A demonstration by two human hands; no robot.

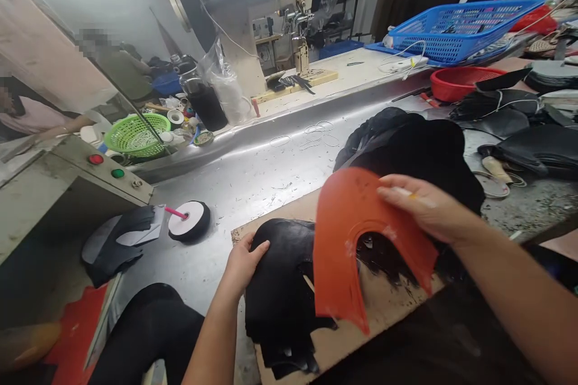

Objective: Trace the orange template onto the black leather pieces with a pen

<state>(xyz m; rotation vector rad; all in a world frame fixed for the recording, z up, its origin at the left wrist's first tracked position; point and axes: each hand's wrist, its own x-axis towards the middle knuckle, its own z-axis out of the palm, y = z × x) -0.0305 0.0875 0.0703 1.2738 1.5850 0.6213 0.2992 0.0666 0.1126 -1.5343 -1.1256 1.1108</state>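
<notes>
My right hand (419, 204) pinches the upper right edge of an orange U-shaped template (338, 216), thumb and fingers closed on it. The template is tilted over a brown board (379, 325) and covers part of the black pieces behind it. My left hand (246, 264) grips the left edge of a black leather piece (280, 277), its thumb on top. That piece lies with others on the board, their lower edges cut in curves. Behind the template rises a large pile of black pieces (419, 150).
A black tape roll (189, 221) with a pink stick stands left, near a control box (99, 162) with buttons. More black pieces (144, 325) lie at lower left. A sewing machine (298, 24), blue basket (451, 33) and red basket (465, 81) stand behind. Two people are at far left.
</notes>
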